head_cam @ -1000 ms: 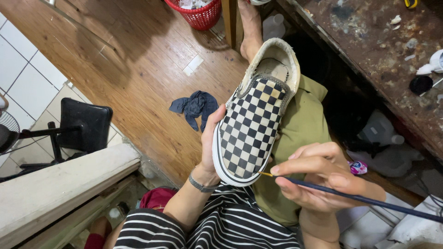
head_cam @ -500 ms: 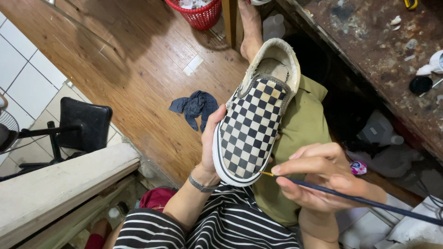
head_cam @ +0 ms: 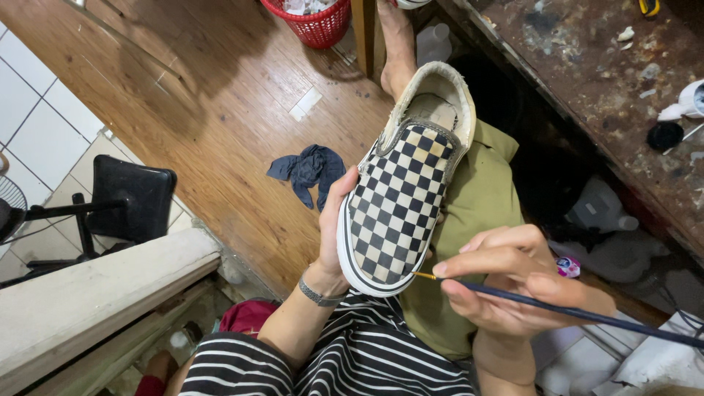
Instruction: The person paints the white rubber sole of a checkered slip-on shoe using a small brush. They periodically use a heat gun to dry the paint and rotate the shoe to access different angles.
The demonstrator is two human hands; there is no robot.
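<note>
Checkered black-and-white slip-on shoe (head_cam: 400, 205) sitting at centre, toe at 6 o'clock | left hand (head_cam: 334, 220) gripping its side, fingers wrapped | right hand (head_cam: 513, 282) at 4 o'clock pinching thin paintbrush (head_cam: 557, 308), tip touching white sole edge | painting appearing underway, finished stretch untellable | blue rag (head_cam: 308, 169) on floor at 10 o'clock | pose unchanged from earlier frame.

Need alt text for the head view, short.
A left hand holds up a black-and-white checkered slip-on shoe while the right hand touches a thin paintbrush to its toe edge. Below lie a wooden floor and a crumpled blue cloth.
</note>
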